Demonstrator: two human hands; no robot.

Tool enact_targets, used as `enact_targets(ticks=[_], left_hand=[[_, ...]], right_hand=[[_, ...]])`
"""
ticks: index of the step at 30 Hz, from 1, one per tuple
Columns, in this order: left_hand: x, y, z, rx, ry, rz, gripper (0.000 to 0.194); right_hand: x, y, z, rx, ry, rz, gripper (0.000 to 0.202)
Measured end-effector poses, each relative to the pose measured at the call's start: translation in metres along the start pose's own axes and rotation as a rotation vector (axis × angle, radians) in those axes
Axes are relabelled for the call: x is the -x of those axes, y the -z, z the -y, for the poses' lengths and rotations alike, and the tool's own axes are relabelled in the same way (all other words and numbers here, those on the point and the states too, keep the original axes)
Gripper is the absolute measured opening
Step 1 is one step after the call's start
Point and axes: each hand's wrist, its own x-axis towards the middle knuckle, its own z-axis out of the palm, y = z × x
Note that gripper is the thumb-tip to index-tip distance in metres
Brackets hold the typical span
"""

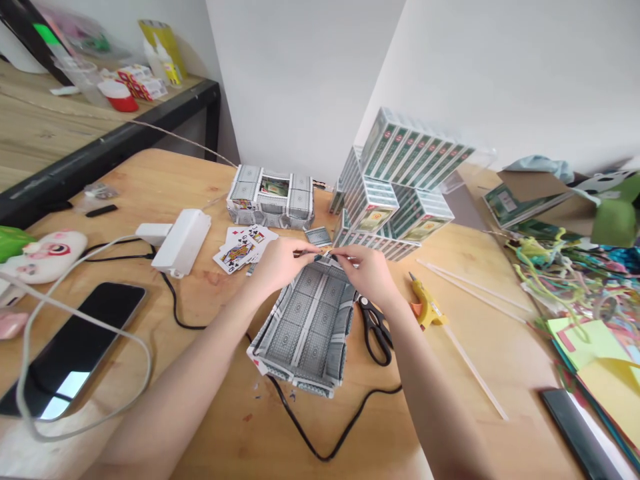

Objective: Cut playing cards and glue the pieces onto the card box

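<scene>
An open box made of playing cards [300, 327], grey card backs facing inward, lies on the table in front of me. At its far end my left hand [283, 263] pinches the rim with thumb and fingertips. Close beside it, my right hand [367, 272] is closed on the same rim. The exact spot between the fingertips is partly hidden. Loose playing cards [245, 247], some face up, lie left of my left hand. Black-handled scissors [376, 333] rest by the box's right side, near my right wrist. A yellow glue gun [427, 303] lies farther right.
Behind the box stand a second card-built box [271, 200] and stacked card packs [415, 157]. A white power strip [183, 241], a phone [75, 347] and a looping white cable are at left. A black cord [325, 459] runs in front. Clear glue sticks [475, 370] and coloured paper [595, 353] lie right.
</scene>
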Motion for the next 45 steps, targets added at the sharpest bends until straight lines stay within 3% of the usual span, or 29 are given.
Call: enact_targets(ticks=[8, 14, 19, 25, 27, 31, 40, 43, 45], left_hand=[[-0.003, -0.009, 0.006, -0.166, -0.086, -0.056, 0.022], [-0.003, -0.004, 0.004, -0.179, -0.077, -0.013, 0.024], [0.001, 0.015, 0.004, -0.27, -0.08, 0.071, 0.027], [0.004, 0.015, -0.001, -0.278, -0.155, 0.163, 0.028], [0.004, 0.012, -0.003, -0.265, -0.122, 0.189, 0.027], [0.005, 0.011, -0.005, -0.377, -0.111, 0.17, 0.025], [0.009, 0.011, -0.015, -0.538, -0.072, 0.104, 0.025], [0.009, 0.011, -0.013, -0.507, -0.077, 0.103, 0.023], [0.008, 0.012, -0.011, -0.469, -0.092, 0.109, 0.022]], right_hand=[[0.01, -0.017, -0.001, 0.061, 0.061, -0.101, 0.017], [0.017, -0.023, 0.0, 0.049, 0.055, -0.18, 0.017], [0.026, -0.009, -0.018, -0.057, -0.112, -0.432, 0.024], [0.033, 0.013, -0.038, -0.006, -0.25, -0.532, 0.033], [0.033, 0.016, -0.041, 0.078, -0.262, -0.485, 0.029], [0.032, 0.016, -0.047, 0.251, -0.296, -0.274, 0.024], [0.021, -0.002, -0.047, 0.672, -0.187, 0.134, 0.023], [0.018, -0.002, -0.044, 0.757, -0.111, 0.186, 0.02], [0.018, -0.001, -0.044, 0.744, -0.083, 0.146, 0.021]])
